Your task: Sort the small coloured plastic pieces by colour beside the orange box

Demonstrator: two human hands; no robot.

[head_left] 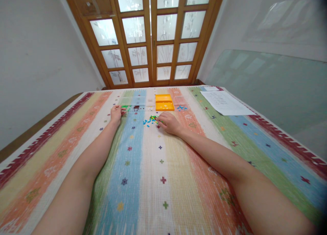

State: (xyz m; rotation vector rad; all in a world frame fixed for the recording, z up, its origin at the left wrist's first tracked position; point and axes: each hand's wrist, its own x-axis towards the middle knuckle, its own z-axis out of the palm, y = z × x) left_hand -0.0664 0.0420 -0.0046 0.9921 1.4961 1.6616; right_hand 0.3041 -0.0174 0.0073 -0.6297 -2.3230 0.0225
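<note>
Both my arms reach far out over a striped, colourful tablecloth (153, 180). My left hand (116, 113) lies with fingers curled beside a clear compartment tray (143, 108) that holds green and dark small pieces. My right hand (168, 122) rests palm down with fingers bent, its fingertips touching a small heap of tiny coloured pieces (151, 120) in blue, green and yellow. Whether either hand pinches a piece is too small to see. Just beyond the heap sits an orange tray (164, 103).
A white printed sheet (224, 102) lies at the far right of the table. A few blue pieces (182, 108) sit in a clear tray right of the orange one. A wooden door with frosted panes (153, 41) stands behind the table; a glass panel (268, 81) leans at right.
</note>
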